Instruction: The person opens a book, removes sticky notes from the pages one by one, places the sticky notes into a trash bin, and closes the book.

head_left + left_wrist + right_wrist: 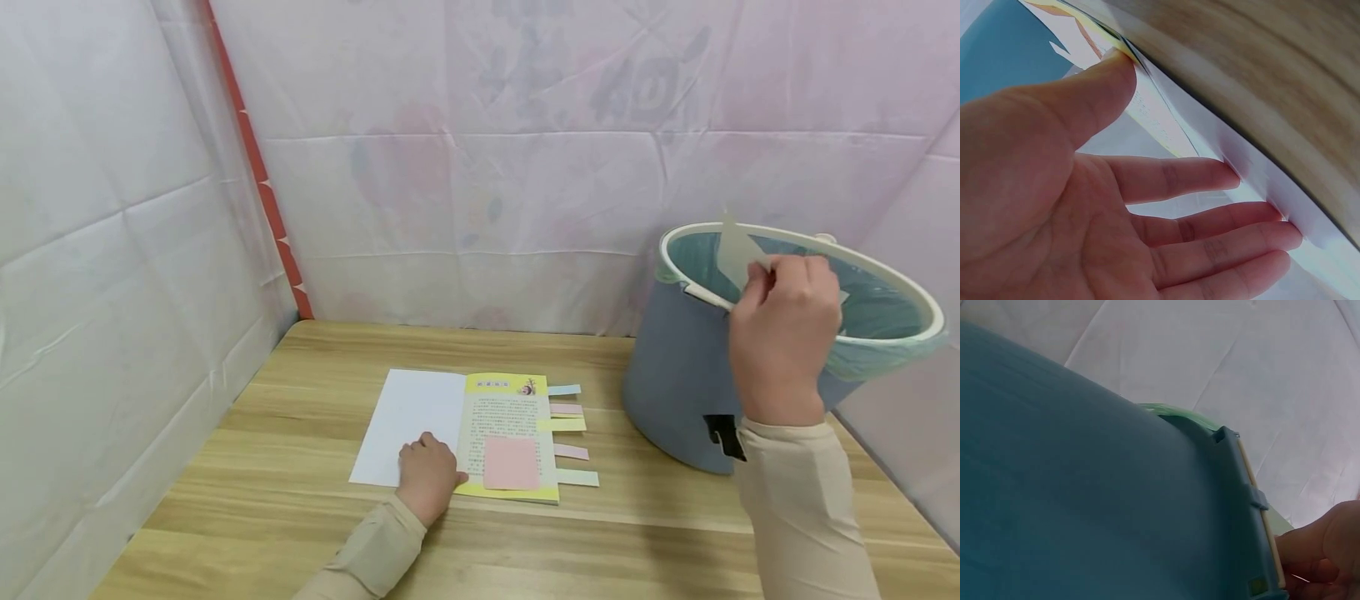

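An open book (498, 417) lies on the wooden table, its left page blank white and its right page printed with yellow borders. My left hand (427, 473) rests on the book's lower part near the fold; in the left wrist view its fairly straight fingers (1210, 250) and thumb touch the pages. A pink sticky note (512, 463) lies on the printed page, and several coloured strips (570, 425) stick out from its right edge. At the right, my right hand (787, 333) pinches a pale piece of paper (735, 254) over the mouth of a blue-grey bin (675, 367).
The bin has a cream rim (926, 304) and a translucent green liner (862, 362), and stands on the table's right side. Pale fabric walls (465, 192) enclose the table (247, 467) at the back and sides. A red strip (266, 196) runs down the back left corner.
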Available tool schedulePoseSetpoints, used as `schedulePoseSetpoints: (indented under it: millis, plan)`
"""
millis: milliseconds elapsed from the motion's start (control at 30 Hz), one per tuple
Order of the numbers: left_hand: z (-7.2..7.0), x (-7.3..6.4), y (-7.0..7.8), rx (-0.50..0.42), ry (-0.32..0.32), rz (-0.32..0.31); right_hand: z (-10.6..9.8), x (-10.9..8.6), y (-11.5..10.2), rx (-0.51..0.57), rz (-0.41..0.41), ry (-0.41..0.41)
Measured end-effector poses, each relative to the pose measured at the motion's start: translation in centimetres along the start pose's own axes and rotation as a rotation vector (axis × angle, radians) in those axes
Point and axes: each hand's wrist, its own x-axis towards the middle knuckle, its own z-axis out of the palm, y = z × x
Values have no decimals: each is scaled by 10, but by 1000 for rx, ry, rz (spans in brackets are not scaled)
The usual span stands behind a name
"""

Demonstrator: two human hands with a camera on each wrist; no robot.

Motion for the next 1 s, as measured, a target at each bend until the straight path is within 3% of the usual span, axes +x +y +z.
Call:
schedulePoseSetpoints:
  millis: [400,700,1000]
  plan:
    - [-1,-3,-1,21,35,11,0,-1,7,-42,53,-48]
    - [-2,-2,-1,12,19,7,-1,-1,9,-55,99,-81]
    - [-1,-2,0,33,29,3,-2,-1,11,-55,97,-65]
